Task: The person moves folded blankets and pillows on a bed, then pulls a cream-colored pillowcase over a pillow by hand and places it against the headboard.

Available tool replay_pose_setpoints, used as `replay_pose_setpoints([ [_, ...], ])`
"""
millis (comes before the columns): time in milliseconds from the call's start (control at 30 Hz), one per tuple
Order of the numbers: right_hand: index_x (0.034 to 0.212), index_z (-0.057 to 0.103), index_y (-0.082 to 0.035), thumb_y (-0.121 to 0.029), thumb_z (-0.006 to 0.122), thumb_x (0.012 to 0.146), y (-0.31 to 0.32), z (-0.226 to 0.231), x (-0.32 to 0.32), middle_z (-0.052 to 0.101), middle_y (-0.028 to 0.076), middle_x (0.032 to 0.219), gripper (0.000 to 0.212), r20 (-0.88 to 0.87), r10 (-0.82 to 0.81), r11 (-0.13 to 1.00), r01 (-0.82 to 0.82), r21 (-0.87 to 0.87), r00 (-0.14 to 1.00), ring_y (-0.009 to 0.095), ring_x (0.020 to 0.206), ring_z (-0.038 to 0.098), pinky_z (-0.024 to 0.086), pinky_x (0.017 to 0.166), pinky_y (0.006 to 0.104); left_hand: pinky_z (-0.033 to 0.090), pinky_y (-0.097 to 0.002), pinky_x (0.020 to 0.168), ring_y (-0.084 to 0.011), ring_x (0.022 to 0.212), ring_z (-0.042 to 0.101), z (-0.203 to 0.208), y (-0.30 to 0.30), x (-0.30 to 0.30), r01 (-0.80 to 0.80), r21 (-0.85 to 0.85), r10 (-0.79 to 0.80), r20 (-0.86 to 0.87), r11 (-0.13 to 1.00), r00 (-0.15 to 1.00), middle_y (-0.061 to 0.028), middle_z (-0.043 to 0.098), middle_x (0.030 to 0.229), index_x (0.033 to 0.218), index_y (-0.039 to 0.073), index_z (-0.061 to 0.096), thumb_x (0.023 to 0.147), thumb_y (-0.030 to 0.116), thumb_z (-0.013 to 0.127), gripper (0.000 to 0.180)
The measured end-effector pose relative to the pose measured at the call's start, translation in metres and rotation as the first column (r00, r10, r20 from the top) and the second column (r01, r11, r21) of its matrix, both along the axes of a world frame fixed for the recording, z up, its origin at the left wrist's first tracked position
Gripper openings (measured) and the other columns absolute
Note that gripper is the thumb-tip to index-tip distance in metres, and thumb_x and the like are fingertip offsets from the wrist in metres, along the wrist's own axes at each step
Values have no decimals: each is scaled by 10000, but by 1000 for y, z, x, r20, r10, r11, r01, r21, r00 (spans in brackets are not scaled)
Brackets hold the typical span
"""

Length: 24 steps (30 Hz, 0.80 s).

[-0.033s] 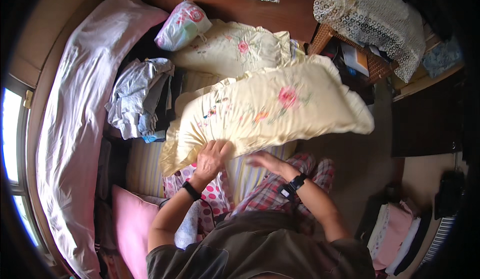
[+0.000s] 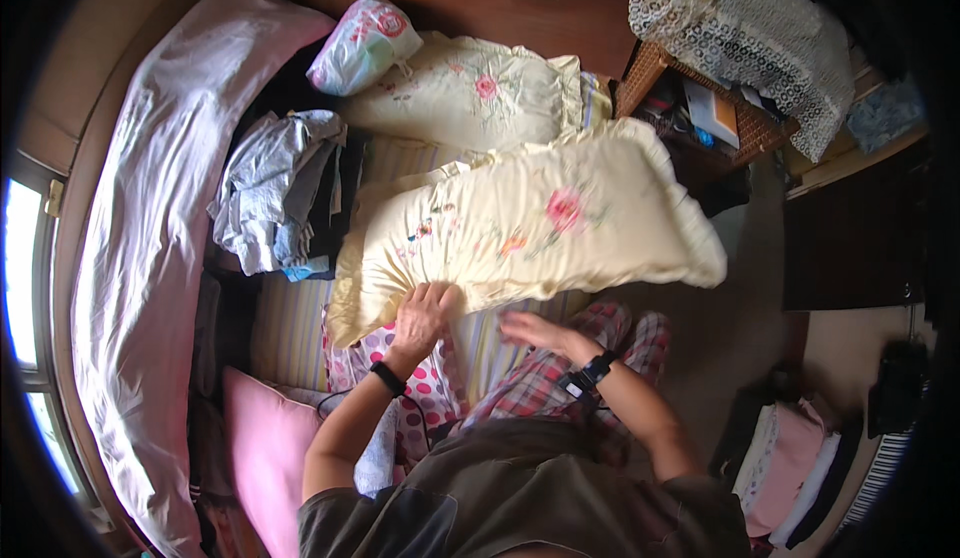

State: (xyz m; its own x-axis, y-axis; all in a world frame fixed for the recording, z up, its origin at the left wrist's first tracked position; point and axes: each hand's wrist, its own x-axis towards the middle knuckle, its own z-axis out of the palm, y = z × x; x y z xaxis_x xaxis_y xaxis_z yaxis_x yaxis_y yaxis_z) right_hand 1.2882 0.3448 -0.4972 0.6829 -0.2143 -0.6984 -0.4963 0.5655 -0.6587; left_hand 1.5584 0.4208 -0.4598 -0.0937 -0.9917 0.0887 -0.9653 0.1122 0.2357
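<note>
A cream frilled pillow (image 2: 620, 213) with embroidered pink and orange flowers lies aslant in front of me, its right end reaching past the mattress side. My left hand (image 2: 424, 320) closes on its near edge toward the left, where the cloth is gathered in creases. Just below the same edge, further right, my right hand (image 2: 535, 331) is held with fingers stretched out and nothing in them. Each wrist wears a black band. Behind lies a second cream embroidered pillow (image 2: 470, 93). Pink-dotted cloth (image 2: 428, 383) lies under my left forearm.
The striped mattress (image 2: 290, 323) carries a knotted plastic bag (image 2: 362, 46), a pile of grey clothes (image 2: 275, 183) and a pink pillow (image 2: 262, 448). Pale pink cloth (image 2: 165, 198) drapes along the left side. At the back right stands a wicker shelf (image 2: 765, 138) under a lace cover (image 2: 745, 43).
The pillow's right end has swung a little left and toward me. My left hand stays at its edge; the right hand has barely shifted.
</note>
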Motion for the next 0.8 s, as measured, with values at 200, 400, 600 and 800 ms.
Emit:
replay_pose_setpoints([
  [200, 1165, 618, 16, -166, 561, 987, -42, 55, -35, 687, 116, 1070, 261, 140, -144, 910, 186, -369, 980, 187, 985, 662, 531, 864, 311, 425, -372, 849, -266, 976, 568, 13, -9, -27, -1, 102, 20, -188, 995, 982, -98, 620, 1039, 1116, 63, 596, 789, 95, 630, 330],
  [400, 1273, 571, -81, -159, 621, 908, -87, 111, 71, 515, 146, 1357, 376, 77, -157, -20, 75, -997, 985, 318, 1302, 443, 333, 1087, 472, 175, -534, 1144, -315, 1420, 271, 64, -105, -46, -232, -100, 219, -122, 968, 968, -139, 383, 1485, 1395, 93, 453, 857, 201, 631, 577],
  [600, 1421, 415, -147, -383, 575, 912, -134, 33, -13, 313, 126, 1532, 583, -414, -280, -27, -439, -898, 866, 319, 1445, 217, 138, 1184, 505, 70, -591, 1171, -335, 1494, 79, -30, -52, 18, -451, 148, 428, 162, 880, 889, -109, 134, 1621, 1542, 159, 237, 922, 495, 479, 746],
  [800, 1472, 334, -120, -439, 617, 895, -147, -10, -109, 343, 178, 1501, 718, -232, -532, 162, -171, -972, 814, 316, 1379, 348, 298, 1112, 476, 372, -464, 1074, -442, 1319, 398, -54, -8, 65, -620, 253, 669, -264, 743, 694, -266, 310, 1505, 1523, 66, 209, 891, 419, 614, 829],
])
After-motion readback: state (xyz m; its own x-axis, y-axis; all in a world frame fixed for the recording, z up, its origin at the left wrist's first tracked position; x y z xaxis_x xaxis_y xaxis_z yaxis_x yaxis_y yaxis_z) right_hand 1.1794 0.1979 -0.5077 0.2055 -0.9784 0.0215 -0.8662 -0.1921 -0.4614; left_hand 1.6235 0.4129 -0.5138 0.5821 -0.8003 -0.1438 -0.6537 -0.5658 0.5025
